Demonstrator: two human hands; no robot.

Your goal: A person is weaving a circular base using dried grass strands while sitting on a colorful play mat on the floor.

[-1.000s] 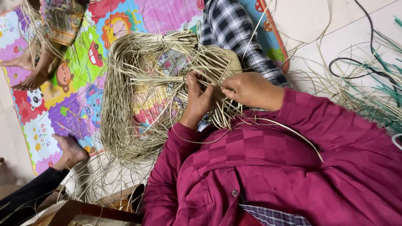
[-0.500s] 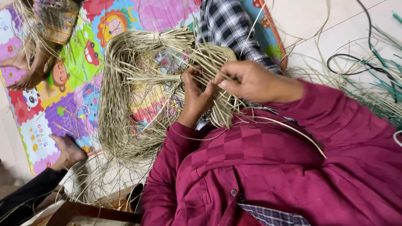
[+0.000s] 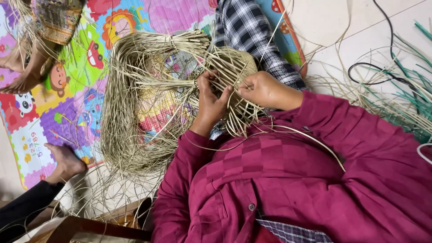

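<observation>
A half-woven piece of pale straw [image 3: 148, 103] lies across my lap and a colourful play mat, its loose strands fanning out left and down. My left hand [image 3: 210, 104] reaches up into the woven part, fingers curled round a few straw strands. Just to its right, my right hand [image 3: 264, 90] pinches more strands against the tight woven edge [image 3: 234, 63]. The two hands almost touch. One long strand [image 3: 310, 137] curves back over my maroon sleeve. My plaid trouser leg [image 3: 252, 31] runs away beneath the work.
The play mat [image 3: 67, 112] covers the floor at left. Another person's bare feet [image 3: 22, 76] and woven piece [image 3: 56, 18] are at top left; a further foot [image 3: 65, 162] is lower left. Green strips [image 3: 405, 94], a black cable [image 3: 373, 67] and a wooden frame [image 3: 90, 225] lie around.
Both hands have shifted slightly up along the woven edge. The left fingers have closed tighter on the strands, and the right hand has drawn closer to the left.
</observation>
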